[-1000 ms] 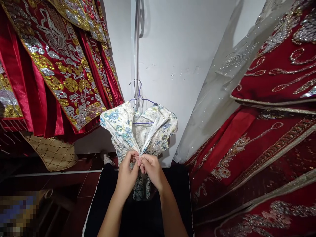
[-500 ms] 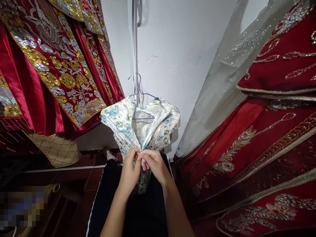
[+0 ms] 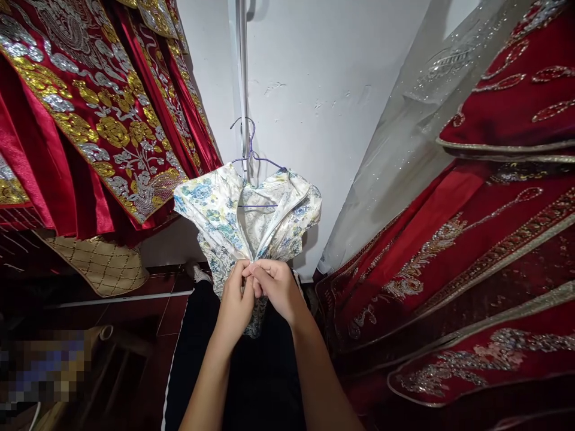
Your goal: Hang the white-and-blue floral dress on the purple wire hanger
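Note:
A short-sleeved floral dress, white with blue and yellow flowers, hangs on a thin purple wire hanger in front of me. Its back or front opening spreads in a V, with what looks like a zipper along the edges. At the bottom of that V my left hand pinches the fabric. Against it, my right hand is closed, thumb and fingers pinched at the same spot. Whatever small piece lies between the fingertips is hidden. Below the hands the dress hangs down over dark trousers.
Red gowns with gold and silver embroidery hang at left. More red beaded gowns and a sheer glittery white fabric hang at right. A white pole stands against the wall. A wooden piece of furniture is at lower left.
The dress and both hands sit slightly higher and further left in the view. My right thumb has shifted over the fingers at the pinch; the opening looks about the same.

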A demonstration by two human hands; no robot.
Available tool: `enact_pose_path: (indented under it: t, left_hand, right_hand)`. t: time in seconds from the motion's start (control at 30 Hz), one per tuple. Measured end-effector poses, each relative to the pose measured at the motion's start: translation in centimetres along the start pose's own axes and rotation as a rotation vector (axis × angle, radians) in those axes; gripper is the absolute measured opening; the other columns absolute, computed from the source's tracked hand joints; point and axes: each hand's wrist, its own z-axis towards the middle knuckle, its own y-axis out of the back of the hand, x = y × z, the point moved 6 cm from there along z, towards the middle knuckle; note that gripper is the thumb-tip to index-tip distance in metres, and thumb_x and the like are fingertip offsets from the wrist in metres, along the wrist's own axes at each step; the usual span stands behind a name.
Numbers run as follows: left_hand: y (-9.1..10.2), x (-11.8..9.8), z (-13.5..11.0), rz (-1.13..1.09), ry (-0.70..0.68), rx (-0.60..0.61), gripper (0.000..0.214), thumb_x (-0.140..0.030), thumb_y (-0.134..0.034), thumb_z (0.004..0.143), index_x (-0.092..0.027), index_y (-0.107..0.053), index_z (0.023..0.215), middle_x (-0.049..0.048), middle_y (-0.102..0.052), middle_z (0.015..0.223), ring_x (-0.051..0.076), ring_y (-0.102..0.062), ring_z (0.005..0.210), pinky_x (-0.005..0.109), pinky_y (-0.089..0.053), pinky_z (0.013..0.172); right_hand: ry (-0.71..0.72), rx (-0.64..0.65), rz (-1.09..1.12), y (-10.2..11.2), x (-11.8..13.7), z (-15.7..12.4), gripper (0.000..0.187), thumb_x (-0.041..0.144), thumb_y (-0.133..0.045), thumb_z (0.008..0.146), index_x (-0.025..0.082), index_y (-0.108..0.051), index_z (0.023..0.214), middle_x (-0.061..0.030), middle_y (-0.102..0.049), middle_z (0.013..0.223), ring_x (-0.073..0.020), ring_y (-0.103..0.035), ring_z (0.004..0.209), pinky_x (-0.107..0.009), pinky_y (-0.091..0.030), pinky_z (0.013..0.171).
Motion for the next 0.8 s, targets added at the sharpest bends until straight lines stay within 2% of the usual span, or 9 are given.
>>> enact_pose_path:
  t: [0.17,0.43,0.53,0.67,0.8]
  left_hand:
    - [0.1,0.2,0.0,-0.028,0.010,0.008,0.022,-0.033,-0.039,0.100,-0.021,-0.046,0.083,-0.0011,-0.046,0.075,0.016,-0.044,0.070,0.026,-0.034,0.066]
    - [-0.4,0.5,0.4,-0.032,0.000,0.027,0.018,-0.032,-0.042,0.098,-0.021,-0.054,0.091,0.0013,-0.055,0.082,0.017,-0.050,0.076,0.027,-0.036,0.069]
    - [-0.6,0.4,0.5,-0.026,0.002,0.042,0.019,-0.035,-0.043,0.098,-0.022,-0.056,0.093,0.0010,-0.056,0.080,0.017,-0.050,0.073,0.027,-0.036,0.068]
    - [-0.8,-0.1,0.5,-0.024,-0.020,0.066,0.022,-0.038,-0.043,0.099,-0.021,-0.057,0.094,0.0032,-0.059,0.086,0.019,-0.053,0.079,0.028,-0.038,0.073]
    - [-1.2,-0.6,0.3,-0.005,-0.038,0.111,0.024,-0.037,-0.040,0.101,-0.021,-0.055,0.091,0.0025,-0.056,0.085,0.018,-0.050,0.078,0.027,-0.037,0.073]
  right_hand:
    - [0.056,-0.039,-0.031,-0.3,0.5,-0.1,0.028,0.035,-0.054,0.091,0.015,-0.073,0.087,0.0042,-0.049,0.048,-0.0102,-0.045,0.047,-0.024,-0.034,0.051]
    - [0.065,-0.099,-0.012,0.2,0.9,0.0,0.030,0.036,-0.052,0.092,0.016,-0.066,0.073,0.0040,-0.046,0.047,-0.0103,-0.041,0.047,-0.026,-0.033,0.053]
    - [0.015,-0.103,0.097,0.8,0.3,0.3,0.031,0.036,-0.056,0.090,0.017,-0.061,0.067,0.0041,-0.044,0.046,-0.0093,-0.038,0.046,-0.026,-0.032,0.053]
    - [-0.093,-0.102,0.331,1.6,-0.7,0.9,0.026,0.040,-0.062,0.085,0.015,-0.064,0.078,0.0070,-0.037,0.045,-0.0076,-0.025,0.044,-0.026,-0.022,0.048]
    - [-0.094,-0.082,0.462,2.0,-0.5,1.4,0.026,0.039,-0.065,0.084,0.013,-0.065,0.084,0.0090,-0.032,0.045,-0.0067,-0.019,0.042,-0.026,-0.017,0.045]
